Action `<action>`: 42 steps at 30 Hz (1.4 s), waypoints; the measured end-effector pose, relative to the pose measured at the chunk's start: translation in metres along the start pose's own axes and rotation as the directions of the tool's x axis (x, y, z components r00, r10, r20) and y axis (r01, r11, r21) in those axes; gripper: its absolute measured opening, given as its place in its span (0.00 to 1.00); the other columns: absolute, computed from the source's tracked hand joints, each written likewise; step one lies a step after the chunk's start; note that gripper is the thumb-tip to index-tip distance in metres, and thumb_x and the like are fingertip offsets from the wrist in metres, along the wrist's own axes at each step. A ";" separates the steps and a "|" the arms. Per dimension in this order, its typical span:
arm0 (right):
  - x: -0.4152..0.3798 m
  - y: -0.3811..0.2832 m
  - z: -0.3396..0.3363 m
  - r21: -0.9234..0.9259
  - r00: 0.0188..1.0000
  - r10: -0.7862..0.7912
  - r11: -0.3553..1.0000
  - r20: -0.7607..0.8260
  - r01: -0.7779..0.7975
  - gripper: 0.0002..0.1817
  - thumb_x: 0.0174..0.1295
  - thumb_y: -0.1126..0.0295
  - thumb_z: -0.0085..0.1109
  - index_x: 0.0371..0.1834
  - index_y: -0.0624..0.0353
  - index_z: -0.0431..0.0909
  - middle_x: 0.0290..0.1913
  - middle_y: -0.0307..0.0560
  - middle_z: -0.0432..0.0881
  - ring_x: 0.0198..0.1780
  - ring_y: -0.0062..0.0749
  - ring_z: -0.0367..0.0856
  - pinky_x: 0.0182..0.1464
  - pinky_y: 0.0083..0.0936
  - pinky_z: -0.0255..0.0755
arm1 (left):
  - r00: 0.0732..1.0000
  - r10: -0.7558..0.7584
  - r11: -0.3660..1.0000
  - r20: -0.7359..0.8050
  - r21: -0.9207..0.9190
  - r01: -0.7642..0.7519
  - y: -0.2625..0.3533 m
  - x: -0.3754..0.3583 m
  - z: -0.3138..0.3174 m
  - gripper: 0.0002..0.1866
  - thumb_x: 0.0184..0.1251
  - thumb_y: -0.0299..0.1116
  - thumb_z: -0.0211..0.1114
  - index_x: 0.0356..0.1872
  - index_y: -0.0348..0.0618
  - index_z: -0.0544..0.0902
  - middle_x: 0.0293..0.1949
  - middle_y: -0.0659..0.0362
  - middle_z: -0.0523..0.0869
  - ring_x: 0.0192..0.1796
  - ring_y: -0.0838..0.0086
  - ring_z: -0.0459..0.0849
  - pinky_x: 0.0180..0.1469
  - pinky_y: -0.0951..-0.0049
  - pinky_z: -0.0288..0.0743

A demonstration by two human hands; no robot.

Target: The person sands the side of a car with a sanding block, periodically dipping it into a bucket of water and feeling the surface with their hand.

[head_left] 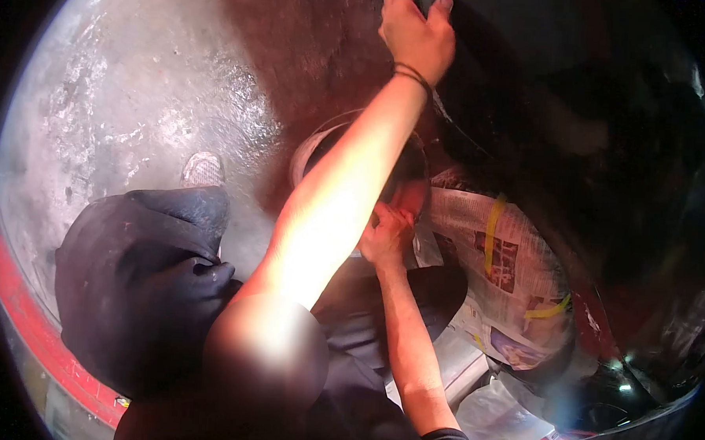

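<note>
My left hand [418,36] reaches up and away across the view, a dark band round its wrist. Its thumb stands apart from the fingers, whose tips are partly cut off by the top edge. It is at the edge of a glossy dark panel [547,87]. Beneath my left forearm is a round, bucket-like container [302,156] with a pale rim, partly hidden by the arm. My right hand [387,233] is lower, at the container's near side, with its fingers curled together. A reddish patch shows just beyond those fingers; what they hold is hidden.
A wheel-shaped form wrapped in newspaper [500,258] with yellow tape stands to the right, beside the dark bodywork. My dark-clothed knee [138,273] and shoe [204,169] are at left on a grey, shiny floor [138,77]. A red strip [48,340] curves along the lower left.
</note>
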State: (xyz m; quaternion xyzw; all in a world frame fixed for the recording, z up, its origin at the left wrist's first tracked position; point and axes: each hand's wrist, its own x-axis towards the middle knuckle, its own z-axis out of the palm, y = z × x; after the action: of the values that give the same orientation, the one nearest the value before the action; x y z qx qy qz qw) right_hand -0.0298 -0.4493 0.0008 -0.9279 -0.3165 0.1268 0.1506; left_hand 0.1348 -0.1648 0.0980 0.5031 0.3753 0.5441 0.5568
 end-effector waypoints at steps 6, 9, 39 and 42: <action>-0.006 0.009 0.010 -0.091 0.985 0.103 0.992 0.138 -0.091 0.16 0.76 0.57 0.70 0.56 0.57 0.89 0.58 0.54 0.90 0.61 0.48 0.88 0.67 0.47 0.79 | 0.982 0.188 0.981 0.032 0.035 -0.189 0.052 -0.125 -0.015 0.26 0.68 0.16 0.71 0.66 0.45 0.85 0.59 0.49 0.93 0.66 0.47 0.90 0.72 0.50 0.80; -0.005 0.010 -0.003 -0.134 0.992 -0.080 0.987 0.096 0.092 0.15 0.78 0.55 0.63 0.45 0.53 0.91 0.48 0.55 0.94 0.54 0.50 0.91 0.66 0.50 0.77 | 0.957 0.276 0.960 -0.095 -0.017 -0.278 0.017 -0.044 0.007 0.21 0.70 0.19 0.71 0.63 0.42 0.85 0.53 0.47 0.93 0.57 0.44 0.92 0.64 0.49 0.83; -0.004 0.011 0.011 -0.024 0.998 -0.024 0.999 -0.060 0.022 0.14 0.65 0.53 0.72 0.39 0.51 0.93 0.39 0.49 0.95 0.45 0.52 0.93 0.61 0.52 0.78 | 0.987 0.163 0.976 -0.010 -0.142 -0.163 0.024 -0.018 -0.016 0.22 0.74 0.26 0.74 0.67 0.35 0.84 0.61 0.41 0.91 0.63 0.38 0.88 0.68 0.49 0.81; -0.003 0.010 0.011 -0.068 0.999 -0.006 0.998 -0.052 0.002 0.14 0.63 0.54 0.75 0.40 0.52 0.93 0.40 0.50 0.95 0.47 0.53 0.93 0.62 0.51 0.77 | 0.959 0.282 0.958 -0.023 -0.045 -0.282 0.084 0.017 -0.009 0.19 0.76 0.29 0.78 0.63 0.33 0.88 0.61 0.43 0.91 0.62 0.49 0.91 0.68 0.53 0.82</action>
State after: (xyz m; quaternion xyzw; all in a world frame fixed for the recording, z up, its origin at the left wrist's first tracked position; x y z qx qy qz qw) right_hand -0.0305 -0.4566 -0.0127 -0.9348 -0.3186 0.0914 0.1275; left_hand 0.1095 -0.1552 0.1796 0.5334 0.2913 0.6309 0.4822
